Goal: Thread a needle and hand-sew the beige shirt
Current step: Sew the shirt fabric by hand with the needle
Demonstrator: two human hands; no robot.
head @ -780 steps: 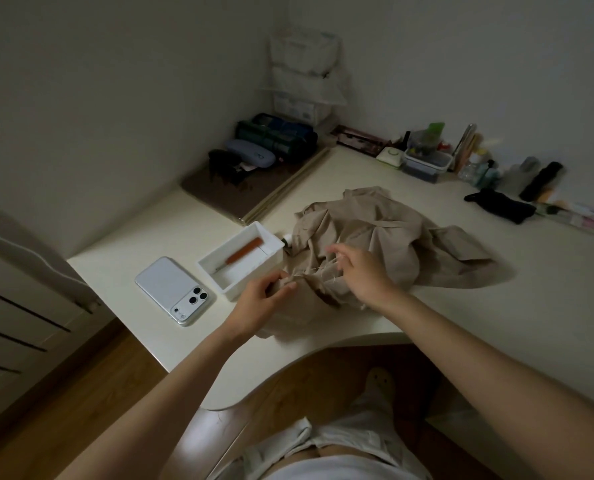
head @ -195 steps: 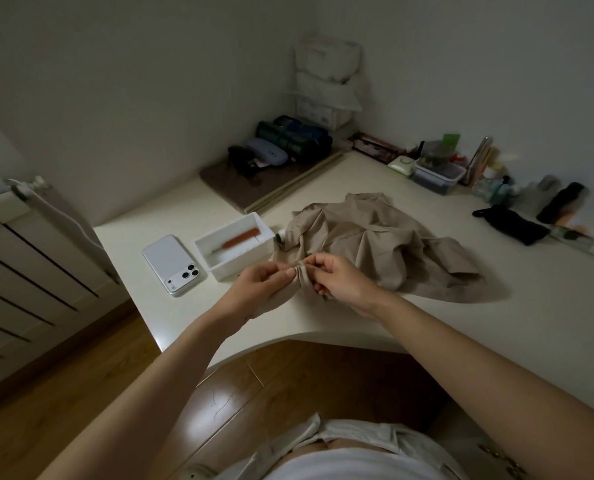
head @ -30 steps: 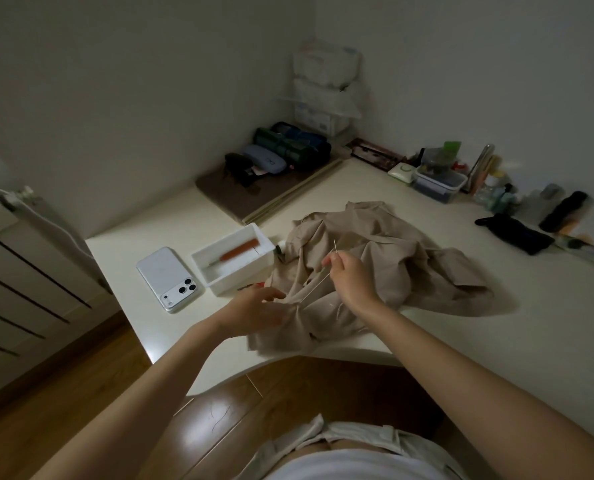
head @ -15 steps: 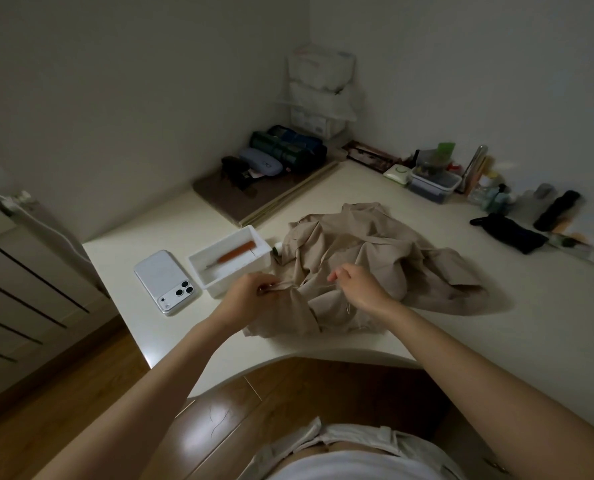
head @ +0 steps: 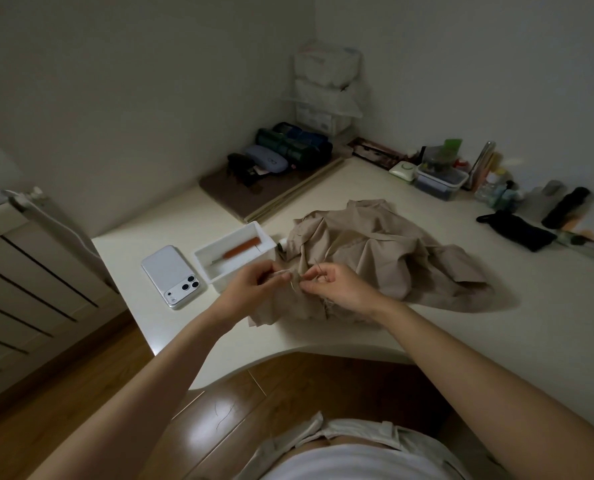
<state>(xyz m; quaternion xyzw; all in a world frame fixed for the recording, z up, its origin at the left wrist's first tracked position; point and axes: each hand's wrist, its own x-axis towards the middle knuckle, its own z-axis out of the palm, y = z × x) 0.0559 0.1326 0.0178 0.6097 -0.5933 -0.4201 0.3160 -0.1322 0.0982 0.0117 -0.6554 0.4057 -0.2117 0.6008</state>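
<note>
Two hands meet at the near edge of the desk (head: 496,323): left hand (head: 250,289) pinches the beige shirt (head: 375,247), right hand (head: 340,285) pinches the needle (head: 318,267).

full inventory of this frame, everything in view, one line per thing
beige shirt: 1, beige, crumpled mid-desk
needle: 1, thin metal, at the shirt's near edge
tray: 1, white, left of the shirt
tool: 1, orange handle, inside the tray
phone: 1, white, face down, left of the tray
desk: 1, cream, carries shirt, tray and phone
mat: 1, brown, back left of the desk
cases: several, dark green and blue, on the mat
white packs: stack, count unclear, far corner
clear tub: 1, dark contents, by the back wall
black pouch: 1, black, far right
radiator: 1, white, left of the desk
left hand: 1, pinches the shirt
right hand: 1, pinches the needle
</note>
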